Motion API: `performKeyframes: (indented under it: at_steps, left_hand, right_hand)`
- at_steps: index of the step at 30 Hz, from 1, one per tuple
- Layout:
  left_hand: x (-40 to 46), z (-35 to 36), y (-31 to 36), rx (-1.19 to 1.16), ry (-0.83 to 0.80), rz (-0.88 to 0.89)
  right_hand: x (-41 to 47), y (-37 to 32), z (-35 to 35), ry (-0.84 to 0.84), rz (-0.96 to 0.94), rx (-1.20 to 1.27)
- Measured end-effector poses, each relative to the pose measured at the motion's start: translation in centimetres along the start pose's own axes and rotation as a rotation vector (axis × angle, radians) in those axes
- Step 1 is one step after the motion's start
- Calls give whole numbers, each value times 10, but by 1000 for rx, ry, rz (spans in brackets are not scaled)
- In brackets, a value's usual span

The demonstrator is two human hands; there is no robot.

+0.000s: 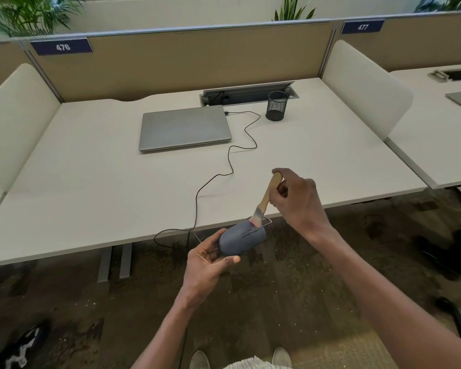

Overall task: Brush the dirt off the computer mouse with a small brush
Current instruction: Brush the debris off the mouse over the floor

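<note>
A dark grey wired computer mouse (241, 240) is held in the air just off the desk's front edge, gripped at its rear by my left hand (206, 265). My right hand (300, 199) holds a small brush (266, 199) with a wooden handle. The pale bristles touch the front top of the mouse near its buttons. The mouse's black cable (230, 166) runs across the white desk (91, 182) to a closed silver laptop (184, 130).
A black mesh pen cup (276, 105) stands at the back right, beside an open cable tray (250, 93). Beige dividers enclose the desk on three sides. Carpet, my shoes and a bag on the floor lie below.
</note>
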State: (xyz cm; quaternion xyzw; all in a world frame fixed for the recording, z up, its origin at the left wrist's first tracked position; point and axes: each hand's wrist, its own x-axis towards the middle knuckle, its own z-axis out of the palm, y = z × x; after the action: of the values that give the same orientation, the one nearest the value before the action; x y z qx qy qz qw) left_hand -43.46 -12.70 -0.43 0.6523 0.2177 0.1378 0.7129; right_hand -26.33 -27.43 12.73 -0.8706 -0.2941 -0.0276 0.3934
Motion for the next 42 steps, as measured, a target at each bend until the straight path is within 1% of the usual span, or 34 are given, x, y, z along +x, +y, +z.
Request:
performKeyframes:
  at_steps: [3,5,8,13,16,19,22,25,29,33,35,39,42]
  left_hand:
    - [-1,1,0,2,-2,1]
    - [-1,2,2,7,-5,4]
    - [0,1,3,-7,-1,-2]
    - [-1,-3,2,-16,5,-6]
    - [0,-2,4,-31,5,-9]
    - [1,-2,4,-47,2,-13]
    - [1,-3,3,-64,2,-15]
    - [1,-4,3,-67,6,-16]
    - [3,-4,7,-84,13,-16]
    - [5,-4,9,-111,51,-17]
    - [6,-6,7,-109,53,-16]
    - [10,-6,5,-107,42,-23]
    - [12,-4,6,-112,38,-23]
  right_hand:
    - [0,0,-1,11,8,75]
    - [-4,0,1,-10,19,113]
    - [-7,7,2,-21,51,99]
    - [-2,17,-2,27,77,6]
    - [-1,15,-2,55,74,47]
    - [-2,14,1,27,88,113]
    - [-3,19,1,47,92,52]
    - [-2,19,-4,56,35,51]
    - [-9,14,-6,-86,-127,97]
    - [-14,16,-11,-156,-159,80]
    - [-14,17,-15,-166,-168,69]
    - [-8,10,-15,-117,-238,97]
    - [-9,4,-11,-153,-267,114]
